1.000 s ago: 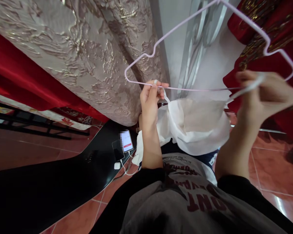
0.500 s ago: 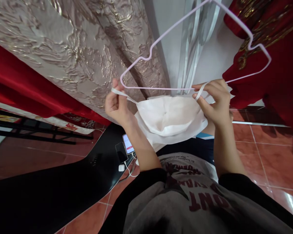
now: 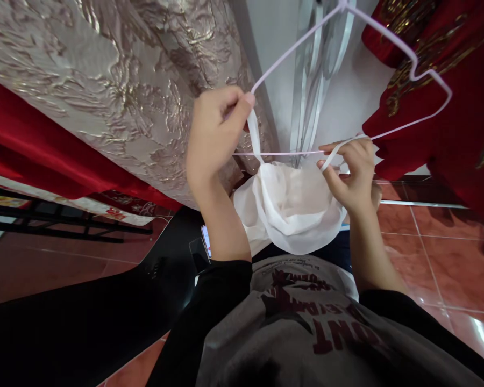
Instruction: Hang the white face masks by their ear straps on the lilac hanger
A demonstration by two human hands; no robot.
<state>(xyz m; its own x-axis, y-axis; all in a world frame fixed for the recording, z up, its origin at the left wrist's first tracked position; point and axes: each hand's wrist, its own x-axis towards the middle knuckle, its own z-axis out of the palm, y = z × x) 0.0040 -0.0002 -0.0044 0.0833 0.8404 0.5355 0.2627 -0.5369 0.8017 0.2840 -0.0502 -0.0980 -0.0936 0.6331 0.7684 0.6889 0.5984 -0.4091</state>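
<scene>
A sheer white garment (image 3: 298,234) with thin straps hangs bunched below a pale pink wire hanger (image 3: 393,36). My left hand (image 3: 214,134) is closed at the hanger's left shoulder, pinching the left strap (image 3: 254,134), which runs down taut to the garment. The hanger's left end is hidden behind this hand. Around the bent fingers of my right hand (image 3: 355,174) passes the other strap (image 3: 335,150), near the thumb tip. Those fingers are at the hanger's bottom bar, right of the middle; whether they grip the bar too I cannot tell.
Cream and gold patterned fabric (image 3: 133,97) hangs at the left, red cloth with gold trim (image 3: 463,107) at the right. A black bench-like surface (image 3: 116,301) bears a phone (image 3: 199,255) and another lit screen, partly behind my left arm. Red tiles (image 3: 411,263) cover the floor.
My left hand has moved up and to the right with its strap, from beside the hanger's lower left corner to its left shoulder. The garment's left side has lifted; my right hand has barely moved.
</scene>
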